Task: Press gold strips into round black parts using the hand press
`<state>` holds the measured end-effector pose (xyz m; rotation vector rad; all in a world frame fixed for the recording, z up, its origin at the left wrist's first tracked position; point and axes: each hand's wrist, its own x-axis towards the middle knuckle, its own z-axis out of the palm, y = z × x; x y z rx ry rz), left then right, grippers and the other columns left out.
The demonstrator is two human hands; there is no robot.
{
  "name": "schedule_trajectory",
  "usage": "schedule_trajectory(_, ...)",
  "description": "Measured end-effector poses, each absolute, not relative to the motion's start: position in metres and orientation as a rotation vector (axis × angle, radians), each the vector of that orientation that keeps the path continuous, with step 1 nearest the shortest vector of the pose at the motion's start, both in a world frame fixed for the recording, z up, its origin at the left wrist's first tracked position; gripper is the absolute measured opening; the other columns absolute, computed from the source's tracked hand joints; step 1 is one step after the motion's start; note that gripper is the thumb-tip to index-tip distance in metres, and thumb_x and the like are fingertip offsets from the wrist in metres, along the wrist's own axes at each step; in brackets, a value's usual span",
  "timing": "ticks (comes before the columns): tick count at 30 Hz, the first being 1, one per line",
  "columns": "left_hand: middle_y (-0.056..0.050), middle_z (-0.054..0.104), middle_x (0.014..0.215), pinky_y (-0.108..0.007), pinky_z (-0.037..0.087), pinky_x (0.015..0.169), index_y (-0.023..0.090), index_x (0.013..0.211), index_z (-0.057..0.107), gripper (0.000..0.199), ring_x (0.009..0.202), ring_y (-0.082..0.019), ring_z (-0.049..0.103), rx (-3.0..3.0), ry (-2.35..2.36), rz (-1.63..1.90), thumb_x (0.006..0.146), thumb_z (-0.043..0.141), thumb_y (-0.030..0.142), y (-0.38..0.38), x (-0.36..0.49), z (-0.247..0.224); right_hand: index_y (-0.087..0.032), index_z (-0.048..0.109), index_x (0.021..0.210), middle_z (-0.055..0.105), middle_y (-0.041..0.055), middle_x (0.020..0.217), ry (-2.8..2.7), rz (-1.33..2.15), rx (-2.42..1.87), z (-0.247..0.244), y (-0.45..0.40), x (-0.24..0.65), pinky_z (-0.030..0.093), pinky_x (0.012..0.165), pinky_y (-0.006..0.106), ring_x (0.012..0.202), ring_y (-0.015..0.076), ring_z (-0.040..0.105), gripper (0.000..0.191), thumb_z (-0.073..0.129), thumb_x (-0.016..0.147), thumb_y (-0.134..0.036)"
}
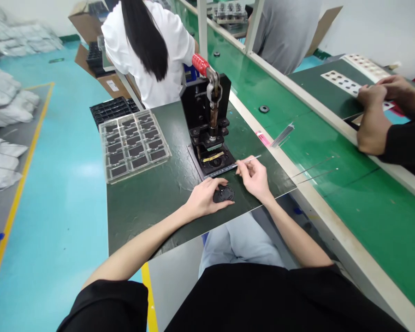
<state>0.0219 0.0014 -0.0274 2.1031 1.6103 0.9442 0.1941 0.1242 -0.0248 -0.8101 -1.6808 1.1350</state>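
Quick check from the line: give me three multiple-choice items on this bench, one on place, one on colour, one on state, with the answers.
1. Where is the clear tray?
A) on the floor
B) on the dark mat, left of the press
C) on the green belt

2. What colour is the press handle?
A) blue
B) yellow
C) red

3. What is the right hand doing?
A) gripping the press handle
B) pinching a thin pick
C) lying open and empty

Answers:
1 B, the tray lies on the mat.
2 C, its grip is red.
3 B, the fingers hold the pick.

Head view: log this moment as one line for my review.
left hand: on black disc | right hand: holds thin metal pick | nearby: hand press, clear tray
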Motion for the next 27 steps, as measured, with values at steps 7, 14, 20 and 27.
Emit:
schedule_trajectory(7, -0.006, 0.076, 0.109, -0.037, 0.063, 0.088, 0.023, 0.123, 0.059, 0.055, 0.095, -0.022, 0.075, 2.115, 1.628, 0.919, 0.086, 0.08, 0.058, 0.0, 0.023, -0.028, -0.021, 0.06, 0.085, 0.064, 0.0, 0.066, -1.721, 1.131, -0.815, -0.024, 0.123, 0.195, 0.051, 0.057, 0.025, 0.058, 0.0133, 0.063, 0.041, 0.065, 0.096, -0.061)
schedule_trajectory(14, -0.007, 0.078, 0.106, -0.04, 0.063, 0.088, 0.021, 0.123, 0.059, 0.052, 0.101, -0.026, 0.075, 2.173, 1.653, 0.885, 0.09, 0.073, 0.06, 0.0, 0.026, -0.03, -0.021, 0.057, 0.076, 0.065, 0.0011, 0.065, -1.985, 0.933, -0.757, -0.021, 0.153, 0.145, 0.042, 0.053, 0.025, 0.05, 0.0112, 0.052, 0.04, 0.059, 0.099, -0.054)
schedule_trajectory(20, -0.008, 0.077, 0.105, -0.04, 0.063, 0.087, 0.021, 0.126, 0.057, 0.056, 0.1, -0.026, 0.076, 2.171, 1.657, 0.87, 0.091, 0.072, 0.061, -0.001, 0.028, -0.029, -0.022, 0.057, 0.074, 0.068, 0.0025, 0.069, -2.035, 0.8, -0.809, -0.024, 0.153, 0.143, 0.036, 0.052, 0.026, 0.049, 0.0106, 0.049, 0.039, 0.059, 0.099, -0.051)
schedule_trajectory(27, -0.007, 0.077, 0.105, -0.038, 0.063, 0.088, 0.022, 0.126, 0.055, 0.058, 0.098, -0.025, 0.076, 2.162, 1.66, 0.891, 0.09, 0.073, 0.064, -0.001, 0.026, -0.03, -0.023, 0.056, 0.084, 0.061, -0.001, 0.062, -1.784, 0.939, -0.837, -0.004, 0.128, 0.181, 0.041, 0.052, 0.025, 0.052, 0.0125, 0.055, 0.038, 0.058, 0.101, -0.057)
